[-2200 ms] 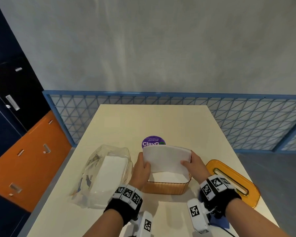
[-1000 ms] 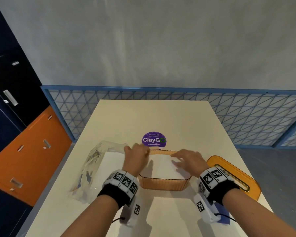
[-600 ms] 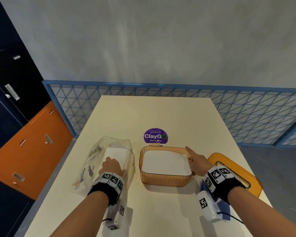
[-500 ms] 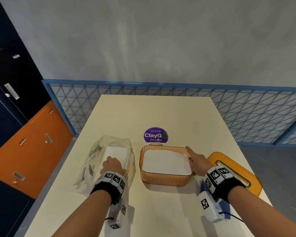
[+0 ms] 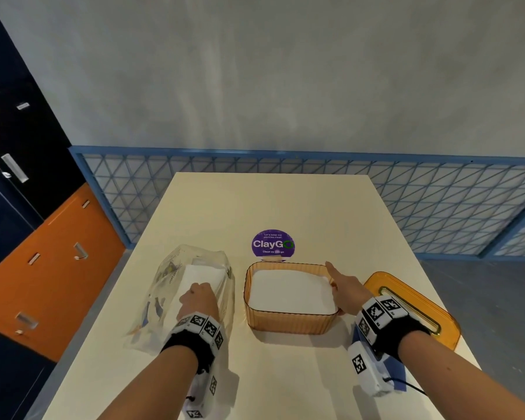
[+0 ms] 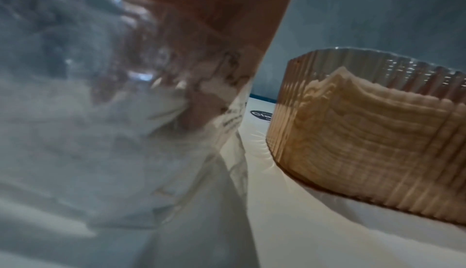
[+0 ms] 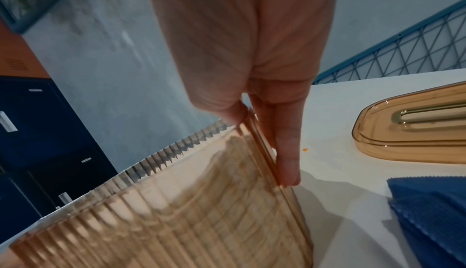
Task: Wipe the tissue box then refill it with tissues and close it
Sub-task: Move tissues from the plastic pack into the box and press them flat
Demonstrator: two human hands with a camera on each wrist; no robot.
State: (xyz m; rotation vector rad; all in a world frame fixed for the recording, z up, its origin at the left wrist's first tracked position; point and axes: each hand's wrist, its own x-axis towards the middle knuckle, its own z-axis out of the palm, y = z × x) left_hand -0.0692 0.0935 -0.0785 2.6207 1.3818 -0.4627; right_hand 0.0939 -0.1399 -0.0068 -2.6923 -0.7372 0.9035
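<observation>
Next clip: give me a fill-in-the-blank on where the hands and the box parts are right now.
1. The right hand holds the right wall of the amber ___.
2. The left hand rests on the clear plastic ___ of tissues.
3. The slotted lid lies on the table, to the ___ of the open box.
Missing words: tissue box; bag; right.

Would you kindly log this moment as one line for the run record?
step: refill | tissue box: filled, lid off | left hand: in tissue bag | right hand: steadying box
</observation>
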